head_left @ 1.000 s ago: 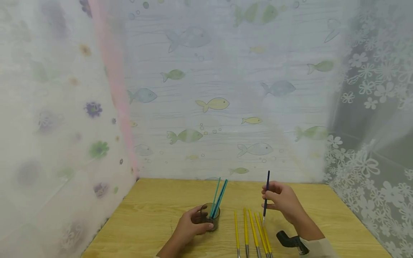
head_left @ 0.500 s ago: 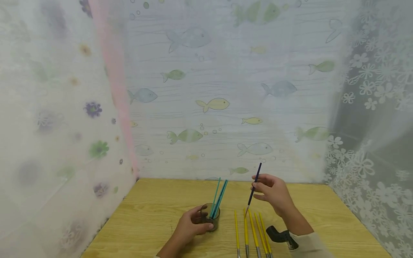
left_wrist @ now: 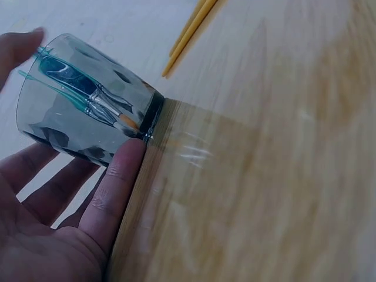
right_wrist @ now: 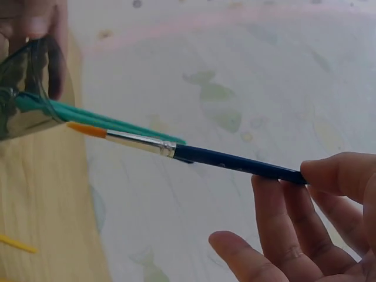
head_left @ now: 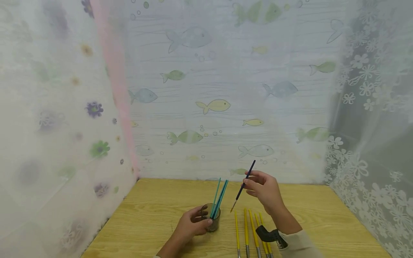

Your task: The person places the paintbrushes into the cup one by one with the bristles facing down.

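Observation:
My left hand [head_left: 193, 223] grips a smoky see-through glass [head_left: 214, 225] that stands on the table. Several teal-handled paintbrushes lean in it, bristles down, as the left wrist view shows through the glass wall [left_wrist: 44, 120]. Between thumb and fingers, my right hand [head_left: 267, 191] pinches a dark blue paintbrush [head_left: 244, 184] by its handle. That brush tilts with its orange bristles [right_wrist: 88, 130] down and left, in the air to the right of the glass. In the right wrist view the bristle tip appears close to the glass rim; whether they touch I cannot tell.
Several yellow-handled paintbrushes [head_left: 246, 229] lie on the wooden table [head_left: 155, 200] below my right hand, handles pointing away. A fish-printed curtain [head_left: 180, 107] hangs behind the table, with flower-printed sheets at both sides. A black strap mount [head_left: 267, 234] sits on the right wrist.
My right hand has moved left with the dark blue paintbrush, from above the rightmost yellow brushes toward the glass. The brush leans more now. My left hand and the glass have stayed in place.

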The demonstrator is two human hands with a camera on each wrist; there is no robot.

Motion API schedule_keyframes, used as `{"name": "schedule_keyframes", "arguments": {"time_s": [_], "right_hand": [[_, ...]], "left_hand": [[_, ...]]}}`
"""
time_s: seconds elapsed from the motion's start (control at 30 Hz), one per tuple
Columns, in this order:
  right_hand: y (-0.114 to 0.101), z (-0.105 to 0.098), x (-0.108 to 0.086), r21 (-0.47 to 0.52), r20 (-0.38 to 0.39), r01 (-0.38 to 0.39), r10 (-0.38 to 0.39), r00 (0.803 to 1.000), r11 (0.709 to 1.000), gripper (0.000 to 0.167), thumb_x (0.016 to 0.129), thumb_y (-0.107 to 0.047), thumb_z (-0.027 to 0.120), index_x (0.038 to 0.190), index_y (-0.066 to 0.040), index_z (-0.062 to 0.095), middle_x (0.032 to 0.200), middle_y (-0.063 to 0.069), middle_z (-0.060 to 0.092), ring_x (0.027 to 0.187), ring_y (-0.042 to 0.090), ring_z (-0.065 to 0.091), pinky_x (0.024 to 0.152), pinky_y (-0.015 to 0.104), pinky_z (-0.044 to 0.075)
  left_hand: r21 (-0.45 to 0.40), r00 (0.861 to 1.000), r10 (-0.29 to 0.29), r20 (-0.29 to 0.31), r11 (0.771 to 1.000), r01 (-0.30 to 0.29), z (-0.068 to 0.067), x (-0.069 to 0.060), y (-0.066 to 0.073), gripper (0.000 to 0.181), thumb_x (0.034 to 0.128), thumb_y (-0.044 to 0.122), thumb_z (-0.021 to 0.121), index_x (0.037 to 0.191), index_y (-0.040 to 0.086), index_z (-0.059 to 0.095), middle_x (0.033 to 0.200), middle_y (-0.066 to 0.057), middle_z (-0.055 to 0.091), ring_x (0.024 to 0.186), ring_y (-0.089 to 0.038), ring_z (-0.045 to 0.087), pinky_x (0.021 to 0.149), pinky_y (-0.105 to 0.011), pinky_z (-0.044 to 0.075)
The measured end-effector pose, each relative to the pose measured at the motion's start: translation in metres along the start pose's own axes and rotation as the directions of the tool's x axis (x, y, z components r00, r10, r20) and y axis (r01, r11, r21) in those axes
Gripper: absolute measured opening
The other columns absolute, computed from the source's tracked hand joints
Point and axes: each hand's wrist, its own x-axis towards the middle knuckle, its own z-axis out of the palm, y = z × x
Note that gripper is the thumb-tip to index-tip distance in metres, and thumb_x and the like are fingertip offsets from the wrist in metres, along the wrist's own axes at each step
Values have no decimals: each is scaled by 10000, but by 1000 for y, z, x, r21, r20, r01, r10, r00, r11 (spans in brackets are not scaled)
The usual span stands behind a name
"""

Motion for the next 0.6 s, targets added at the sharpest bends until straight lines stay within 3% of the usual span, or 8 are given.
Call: {"name": "schedule_keyframes", "arguments": {"time_s": [0.17, 0.3, 0.6], "right_hand": [[0, 12, 1, -2, -4, 14, -14, 1000, 1000, 346, 967, -159, 756, 1285, -42, 687, 1111, 152, 717, 976, 258, 772, 877, 441, 637], [3, 22, 3, -4, -9, 26, -26, 1000, 1000, 321, 954, -156, 769, 1254, -59, 706, 1086, 143, 723, 967, 273, 773, 888, 475, 632], [18, 41, 2, 4, -8, 16, -16, 1000, 1000, 271, 935, -134, 787, 1195, -77, 734, 1059, 144, 724, 932, 267, 776, 853, 428, 644]], "left_hand": [[-46, 1000, -4, -15, 999, 4, 0, 0, 1, 601, 1058, 383, 610, 1530, 33, 485, 1530, -257, 486, 1400, -426, 494, 850, -471, 642], [-81, 999, -23, -34, 997, 20, 0, 0, 1, 618, 1064, 421, 586, 1517, 10, 496, 1529, -250, 496, 1418, -417, 476, 848, -465, 642], [-97, 999, -24, -48, 995, 19, 1, -2, 2, 601, 1075, 395, 569, 1498, -28, 506, 1485, -272, 532, 1389, -467, 496, 836, -475, 644]]}}
